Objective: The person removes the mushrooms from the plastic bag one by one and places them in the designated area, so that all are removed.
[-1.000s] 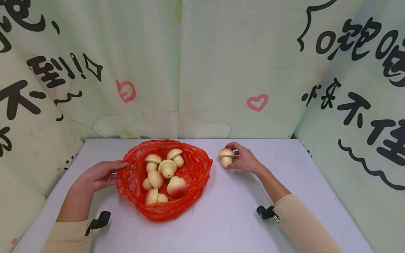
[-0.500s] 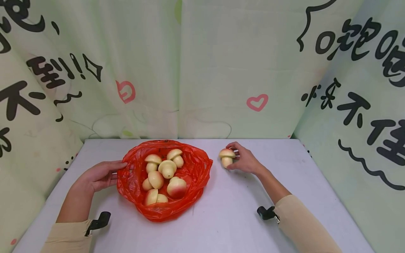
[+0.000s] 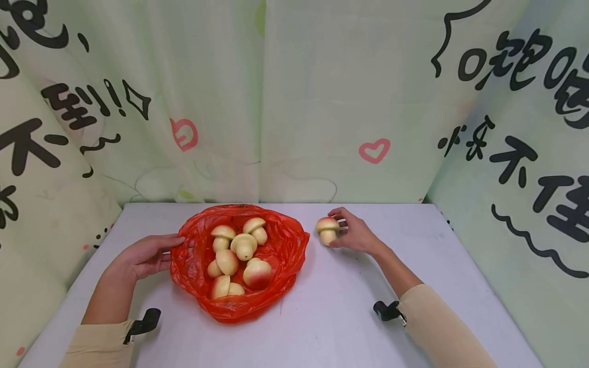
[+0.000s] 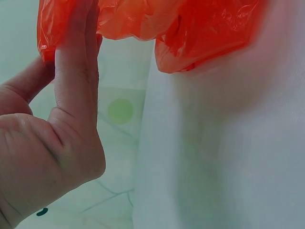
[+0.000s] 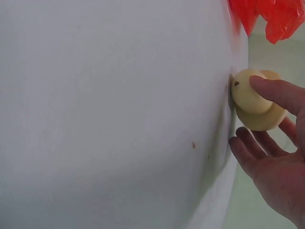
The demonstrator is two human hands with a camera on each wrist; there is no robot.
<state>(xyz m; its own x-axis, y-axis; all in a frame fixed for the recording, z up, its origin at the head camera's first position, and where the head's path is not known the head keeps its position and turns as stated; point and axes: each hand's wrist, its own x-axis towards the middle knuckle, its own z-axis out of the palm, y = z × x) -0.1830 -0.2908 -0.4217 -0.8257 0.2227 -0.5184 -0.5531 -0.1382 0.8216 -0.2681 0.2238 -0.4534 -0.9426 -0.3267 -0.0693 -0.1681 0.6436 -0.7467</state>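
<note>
A red plastic bag (image 3: 290, 255) lies on the table with its mouth spread wide. Several toy mushrooms (image 3: 244, 246) with cream stems rest inside it, some with pinkish caps. At the bag's left rim, my left hand (image 3: 146, 254) pinches the plastic between thumb and fingers; the left wrist view shows the film (image 4: 47, 33) over the fingertips. To the right of the bag, my right hand (image 3: 356, 232) holds one more mushroom (image 3: 327, 232) upright, cap on top. In the right wrist view the thumb presses the mushroom's stem (image 5: 251, 95), and part of the cap is hidden behind it.
A white table (image 3: 322, 317) carries everything. Pale green printed curtains (image 3: 322, 102) stand along its back and both sides. Black camera mounts (image 3: 146, 322) sit at both wrists.
The mushroom in my right hand has shifted very slightly to the left. My left hand and the bag have stayed in place.
</note>
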